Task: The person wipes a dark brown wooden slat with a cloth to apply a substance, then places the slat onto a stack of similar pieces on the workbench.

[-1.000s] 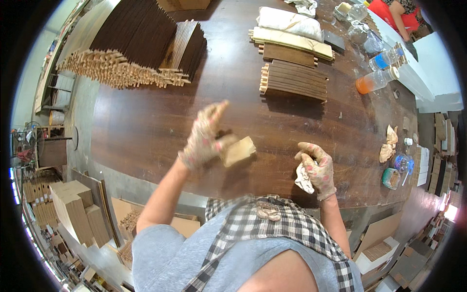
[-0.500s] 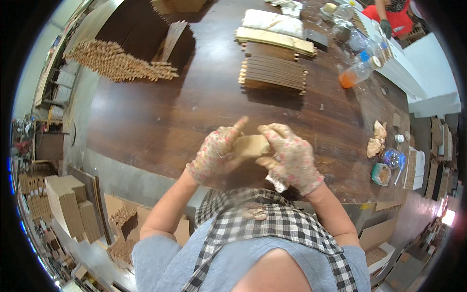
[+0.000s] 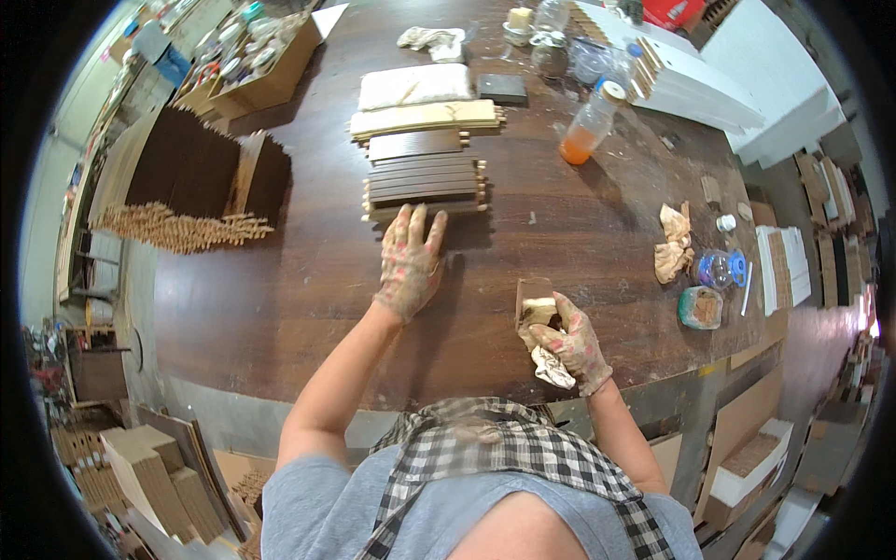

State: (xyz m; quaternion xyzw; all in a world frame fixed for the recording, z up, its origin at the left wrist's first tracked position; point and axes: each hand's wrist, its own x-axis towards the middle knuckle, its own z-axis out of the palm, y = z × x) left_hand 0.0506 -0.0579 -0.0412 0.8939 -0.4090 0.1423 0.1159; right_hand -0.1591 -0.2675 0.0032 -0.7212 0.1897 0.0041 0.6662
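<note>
Gloved in a patterned work glove, my left hand (image 3: 409, 266) reaches forward with fingers stretched out. Its fingertips meet the near edge of a row of dark brown wooden strips (image 3: 425, 182) with pale pegs at their ends; whether they press on it I cannot tell. My right hand (image 3: 577, 347), gloved too, is closed around a pale block (image 3: 538, 308) near the table's front edge. A brown sheet (image 3: 522, 297) stands along the block's left side. Crumpled white cloth (image 3: 553, 368) hangs out below the right hand's fingers.
Stacked dark boards (image 3: 182, 173) with pegged ends stand at the left. Behind the strips lie a yellowish bundle (image 3: 425, 118), a white roll (image 3: 415, 87) and a dark block (image 3: 502, 89). A bottle of orange liquid (image 3: 581, 140), a crumpled rag (image 3: 672, 245) and jars (image 3: 700, 308) occupy the right.
My hands have come apart. The left has let go of the pale block and moved forward to the strips; the right keeps the block and cloth, lower. The whole view has shifted.
</note>
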